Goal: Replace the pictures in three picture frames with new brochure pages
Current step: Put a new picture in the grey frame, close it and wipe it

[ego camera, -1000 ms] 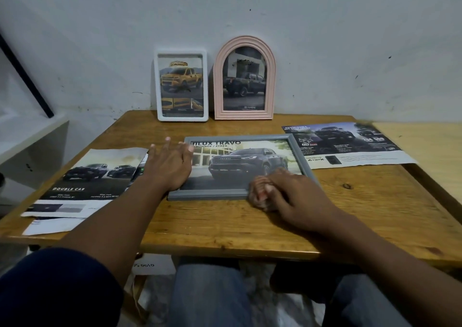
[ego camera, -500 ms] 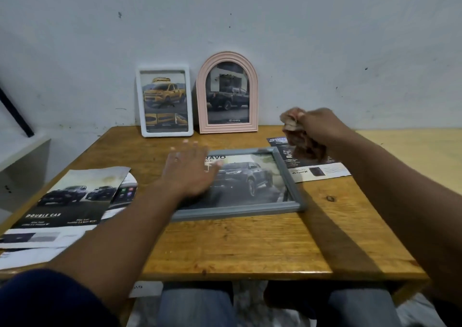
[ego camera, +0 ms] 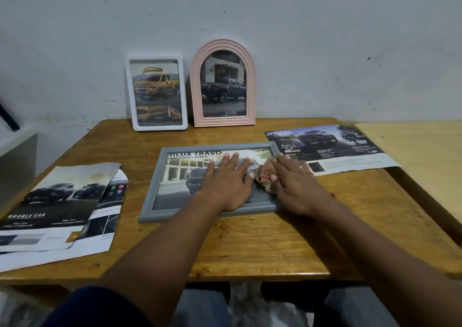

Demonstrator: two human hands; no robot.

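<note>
Grey frame [ego camera: 170, 215] lies flat, face up, at centre of the surface [ego camera: 250, 246], new truck page already behind the glass.

Left hand [ego camera: 226, 184]: palm down on the glass, fingers straight and slightly spread, pinning the frame.

Right hand [ego camera: 296, 186]: at 3 o'clock on the frame, fingers close together and bent over a bunched cloth [ego camera: 266, 176], holding it against the glass.

Change: half a second ago this hand was lifted clear with the cloth, up toward 1 o'clock. Now it is back down on the right part of the glass. The left hand has slid from the frame's 9 o'clock edge to mid-pane.

Reading: a fresh wiping pass, not a picture swap. The swap looks done; this is cleaning.

White frame [ego camera: 160, 126] at 11 o'clock and pink arched frame [ego camera: 223, 121] at 12 lean on the wall, both with truck pictures in. Loose brochure page [ego camera: 350, 149] at 2 o'clock, more pages [ego camera: 57, 201] at 9. Likely the last frame; task near its end.
</note>
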